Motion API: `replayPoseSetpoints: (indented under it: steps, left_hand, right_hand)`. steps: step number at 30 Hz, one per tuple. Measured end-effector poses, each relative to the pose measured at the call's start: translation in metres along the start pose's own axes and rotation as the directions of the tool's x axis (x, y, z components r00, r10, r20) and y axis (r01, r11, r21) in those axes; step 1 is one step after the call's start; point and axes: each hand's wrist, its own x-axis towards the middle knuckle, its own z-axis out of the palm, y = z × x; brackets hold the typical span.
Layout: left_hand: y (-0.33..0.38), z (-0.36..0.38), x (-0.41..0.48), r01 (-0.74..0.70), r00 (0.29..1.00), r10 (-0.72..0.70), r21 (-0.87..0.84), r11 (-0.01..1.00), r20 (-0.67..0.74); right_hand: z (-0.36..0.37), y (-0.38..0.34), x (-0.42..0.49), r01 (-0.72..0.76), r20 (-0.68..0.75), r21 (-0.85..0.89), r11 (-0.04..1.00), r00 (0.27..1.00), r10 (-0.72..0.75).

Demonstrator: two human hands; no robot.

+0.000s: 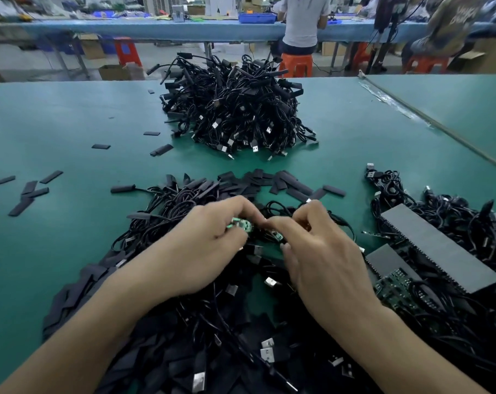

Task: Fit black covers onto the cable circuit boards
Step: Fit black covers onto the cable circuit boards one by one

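To seat a cover well, I would keep the small green circuit board (239,224) level and steady, line a flat black rectangular cover (295,189) up with its end, then slide it on squarely (a skewed start would likely snag on the components). The left hand (210,245) has its grip pinching one end of the board, and the right hand (320,251) has its grip pinching what looks like the other end. The board is narrow and green, studded with silvery parts, with no cover showing. It is held just above the tangled black cables (167,206) on the green worktop (70,115).
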Motion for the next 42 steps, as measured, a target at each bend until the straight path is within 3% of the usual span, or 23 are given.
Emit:
replayPoseSetpoints:
  steps: [3, 6, 9, 14, 18, 20, 23, 27, 30, 33, 38, 42]
  left_hand:
    - [-0.001, 0.004, -0.003, 0.003, 1.000, -0.003, 0.215, 0.977, 0.000]
    - [-0.004, 0.002, -0.002, 0.035, 0.990, -0.002, 0.221, 0.975, -0.144]
    - [-0.004, 0.000, -0.002, 0.088, 0.990, -0.064, 0.196, 0.977, -0.126]
    - [0.001, 0.001, 0.001, 0.090, 0.987, -0.077, 0.093, 0.992, -0.139]
    - [-0.003, 0.000, 0.004, 0.084, 0.973, -0.058, 0.107, 0.991, -0.225]
    - [-0.006, 0.000, 0.005, 0.074, 0.968, -0.047, 0.100, 0.992, -0.246]
    - [-0.008, -0.001, 0.006, 0.060, 0.974, -0.054, 0.023, 0.998, -0.219]
    - [-0.005, -0.001, 0.004, 0.048, 0.986, -0.056, -0.053, 0.997, -0.159]
    - [-0.003, 0.000, 0.003, 0.052, 0.988, -0.062, -0.072, 0.996, -0.144]
    - [-0.004, 0.000, 0.003, 0.053, 0.984, -0.065, -0.071, 0.996, -0.168]
    - [-0.005, -0.001, 0.002, 0.052, 0.972, -0.079, -0.121, 0.991, -0.223]
    - [-0.003, -0.002, 0.002, 0.046, 0.970, -0.079, -0.144, 0.989, -0.232]
  right_hand:
    - [-0.003, -0.005, 0.001, 0.145, 0.005, 0.159, 0.976, 0.989, -0.148]
    - [-0.004, -0.007, 0.000, 0.301, 0.296, 0.299, 0.905, 0.873, -0.388]
    - [-0.004, -0.005, -0.001, 0.279, 0.519, 0.286, 0.917, 0.759, -0.393]
    - [-0.003, -0.004, -0.001, 0.289, 0.511, 0.312, 0.905, 0.752, -0.416]
    - [0.002, -0.003, -0.003, 0.331, 0.328, 0.353, 0.875, 0.832, -0.447]
    - [0.005, -0.002, -0.003, 0.217, 0.254, 0.455, 0.864, 0.898, -0.360]
    - [0.008, 0.000, -0.001, -0.019, 0.149, 0.606, 0.795, 0.985, -0.090]
    - [0.010, 0.001, -0.001, -0.214, 0.149, 0.728, 0.652, 0.977, 0.155]
    - [0.011, 0.002, -0.001, -0.218, 0.126, 0.709, 0.671, 0.975, 0.183]
    - [0.011, 0.003, -0.001, -0.171, 0.128, 0.655, 0.736, 0.985, 0.115]
    - [0.012, 0.002, -0.003, -0.185, 0.175, 0.676, 0.713, 0.980, 0.089]
    - [0.013, 0.004, -0.002, -0.255, 0.162, 0.744, 0.618, 0.966, 0.203]
